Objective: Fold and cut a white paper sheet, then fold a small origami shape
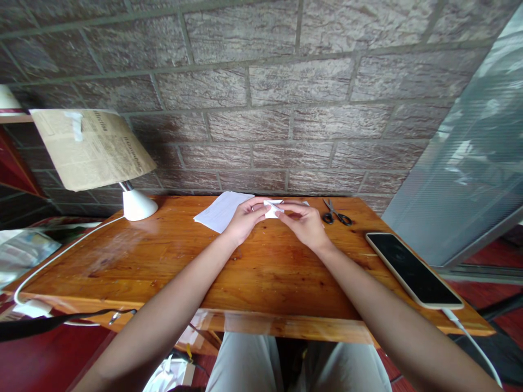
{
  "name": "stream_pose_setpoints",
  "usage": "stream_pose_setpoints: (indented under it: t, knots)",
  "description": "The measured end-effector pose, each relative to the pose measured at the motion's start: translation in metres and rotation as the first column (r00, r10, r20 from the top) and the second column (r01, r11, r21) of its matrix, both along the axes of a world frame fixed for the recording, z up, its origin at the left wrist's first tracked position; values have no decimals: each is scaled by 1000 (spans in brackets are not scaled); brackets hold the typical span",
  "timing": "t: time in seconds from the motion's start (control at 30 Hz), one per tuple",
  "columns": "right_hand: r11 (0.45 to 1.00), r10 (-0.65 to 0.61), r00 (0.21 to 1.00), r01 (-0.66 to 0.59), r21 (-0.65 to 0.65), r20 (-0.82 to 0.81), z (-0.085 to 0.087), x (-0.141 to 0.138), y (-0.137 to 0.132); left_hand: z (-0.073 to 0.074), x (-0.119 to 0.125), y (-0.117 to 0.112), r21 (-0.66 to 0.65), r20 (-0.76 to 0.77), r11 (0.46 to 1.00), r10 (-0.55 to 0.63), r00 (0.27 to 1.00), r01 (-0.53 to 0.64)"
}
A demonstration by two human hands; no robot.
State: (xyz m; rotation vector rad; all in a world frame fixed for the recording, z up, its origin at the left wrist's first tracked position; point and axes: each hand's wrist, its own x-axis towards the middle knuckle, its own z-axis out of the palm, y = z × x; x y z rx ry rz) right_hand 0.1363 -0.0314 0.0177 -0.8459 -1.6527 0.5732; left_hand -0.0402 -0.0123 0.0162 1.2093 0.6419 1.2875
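Observation:
A small folded piece of white paper (273, 209) is held between my two hands above the back part of the wooden table. My left hand (247, 218) pinches its left side with thumb and fingers, and a ring shows on one finger. On the right side, my right hand (304, 222) grips the paper between thumb and forefinger. Crease lines run across the paper's face. Beside my left hand lies a stack of white paper sheets (220, 209). Black-handled scissors (335, 213) rest with blades parted to the right of my right hand.
A phone (412, 269) with a white cable (469, 340) lies at the table's right. At the left stands a lamp (139, 204) with a newspaper-print shade (93, 147); its cord crosses the table edge. A brick wall (269, 125) rises behind the wooden table (265, 277).

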Motion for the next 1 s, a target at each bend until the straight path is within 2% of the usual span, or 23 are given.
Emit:
stream_pose_setpoints:
  t: [0.13,0.3,0.4,0.57,0.73,0.87,1.0]
  knots:
    - [997,-7,999,4,71,41,3,3,0,2,-1,0,188,-128,980,92,988,-67]
    - [991,132,990,-133,-18,-48,10,5,-2,3,-4,1,411,-168,904,198,966,-114]
    - [990,131,988,-135,-48,-75,13,6,-3,3,-6,1,472,-158,865,272,949,-170]
    - [991,128,989,-130,-17,-77,12,7,-1,2,-3,0,461,-161,883,174,971,-81]
    - [993,117,984,-119,-6,-133,11,7,-2,1,-1,-1,460,-180,886,153,972,-54]
    - [994,100,969,-105,-8,-227,12,6,-2,2,0,-1,341,-125,939,90,988,-42]
    - [998,62,986,-57,34,-157,11,9,0,3,0,-4,221,-71,975,51,996,-34]
